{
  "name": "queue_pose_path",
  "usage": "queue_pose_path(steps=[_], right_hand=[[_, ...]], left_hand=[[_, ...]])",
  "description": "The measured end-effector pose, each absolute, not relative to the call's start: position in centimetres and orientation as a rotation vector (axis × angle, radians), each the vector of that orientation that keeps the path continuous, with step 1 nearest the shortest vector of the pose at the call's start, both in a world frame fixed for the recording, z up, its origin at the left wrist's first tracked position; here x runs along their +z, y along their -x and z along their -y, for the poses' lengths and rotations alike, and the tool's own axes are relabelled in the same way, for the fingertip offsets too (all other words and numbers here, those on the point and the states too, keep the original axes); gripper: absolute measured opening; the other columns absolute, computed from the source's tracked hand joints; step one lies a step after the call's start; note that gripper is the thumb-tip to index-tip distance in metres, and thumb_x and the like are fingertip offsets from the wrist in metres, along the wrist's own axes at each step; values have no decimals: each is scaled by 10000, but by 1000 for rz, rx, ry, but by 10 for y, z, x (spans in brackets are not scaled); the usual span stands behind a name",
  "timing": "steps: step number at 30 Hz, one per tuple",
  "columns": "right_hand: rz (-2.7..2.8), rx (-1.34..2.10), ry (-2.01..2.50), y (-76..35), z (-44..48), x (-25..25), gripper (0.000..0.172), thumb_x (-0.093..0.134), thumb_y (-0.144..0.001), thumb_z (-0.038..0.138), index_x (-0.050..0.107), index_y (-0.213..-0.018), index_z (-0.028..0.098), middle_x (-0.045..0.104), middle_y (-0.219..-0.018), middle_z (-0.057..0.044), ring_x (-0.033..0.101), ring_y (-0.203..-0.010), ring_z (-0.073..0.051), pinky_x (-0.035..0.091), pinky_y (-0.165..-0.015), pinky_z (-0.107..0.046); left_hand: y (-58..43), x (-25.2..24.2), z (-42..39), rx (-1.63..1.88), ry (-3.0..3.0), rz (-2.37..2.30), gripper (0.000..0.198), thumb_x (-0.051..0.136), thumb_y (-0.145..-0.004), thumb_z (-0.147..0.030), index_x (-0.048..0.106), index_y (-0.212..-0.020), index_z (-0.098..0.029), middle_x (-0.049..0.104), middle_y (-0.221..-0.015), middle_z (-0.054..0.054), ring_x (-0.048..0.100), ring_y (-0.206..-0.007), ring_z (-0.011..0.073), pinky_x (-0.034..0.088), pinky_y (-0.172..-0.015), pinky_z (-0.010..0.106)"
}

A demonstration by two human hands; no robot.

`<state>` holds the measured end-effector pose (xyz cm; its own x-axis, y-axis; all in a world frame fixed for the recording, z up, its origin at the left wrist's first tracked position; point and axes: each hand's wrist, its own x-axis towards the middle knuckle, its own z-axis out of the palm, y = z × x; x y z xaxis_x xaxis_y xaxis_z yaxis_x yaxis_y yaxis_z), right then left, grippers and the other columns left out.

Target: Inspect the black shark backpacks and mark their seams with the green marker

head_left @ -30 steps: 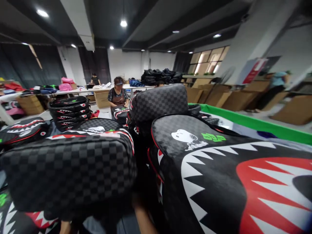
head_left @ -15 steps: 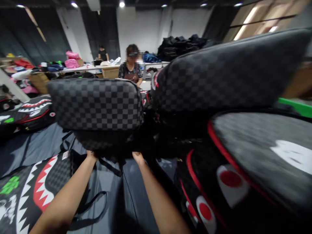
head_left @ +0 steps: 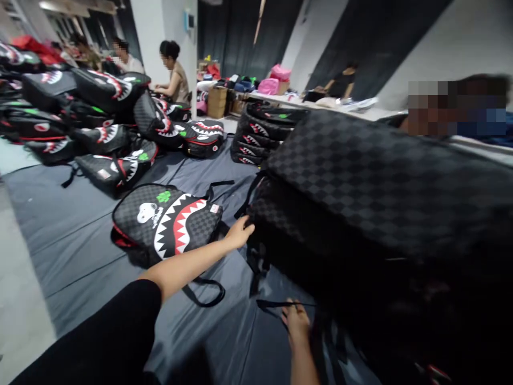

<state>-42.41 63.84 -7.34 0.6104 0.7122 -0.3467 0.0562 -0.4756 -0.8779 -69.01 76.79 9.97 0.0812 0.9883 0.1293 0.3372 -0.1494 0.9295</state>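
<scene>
A dark checkered backpack stands at the end of a stack on the right, its side towards me. My left hand is closed at its lower left corner, with the fingertips partly hidden against the dark fabric. Lower down, my right hand has its fingers curled at a thin black strap that hangs beside the stack. Left of my hands another backpack lies on the cloth, printed with a red and white toothed mouth and a green patch. Deep shadow hides the underside of the stack.
A grey-blue cloth covers the table. Several similar backpacks are heaped at the far left, and a neat stack stands behind. A large checkered bag fills the right side. People sit at work farther back.
My view has swung left, so the heap of backpacks shows now. My right hand has left the raised backpack's lower edge for the strap; my left stays at a backpack's edge.
</scene>
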Motion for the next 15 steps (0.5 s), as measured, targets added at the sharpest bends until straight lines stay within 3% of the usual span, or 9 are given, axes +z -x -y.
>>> queue_pose_path(steps=[4,7,10,15], right_hand=[[509,1074,1928,473,-565,-91,589,620,-478,665,572,-869,227,725,-856,-103,740,-956,-358,602,-717,-401],[523,1188,1935,508,-520,-90,593,655,-419,640,585,-841,229,735,-857,-117,736,-989,-375,602,-718,-397],[598,1263,1976,533,-489,-80,586,691,-389,609,606,-825,226,738,-826,-121,731,-995,-384,598,-700,-390],[732,1266,2044,548,-443,-48,614,711,-389,657,636,-831,238,747,-851,-82,741,-929,-326,586,-677,-349]], left_hand=[[796,97,-669,1097,-1652,-1550,308,528,-971,-268,647,-1239,-172,661,-1292,97,676,-1058,184,543,-983,358],[871,96,-607,1083,-1672,-1778,344,457,-970,-262,662,-1211,-127,661,-1272,161,624,-1181,267,481,-1068,454],[896,90,-575,977,-1763,-1843,382,520,-940,-273,633,-1279,-137,615,-1359,180,538,-1310,306,424,-1128,486],[855,86,-588,757,-2012,-1688,844,774,-798,-384,392,-1532,-219,189,-1678,167,160,-1560,342,181,-1256,529]])
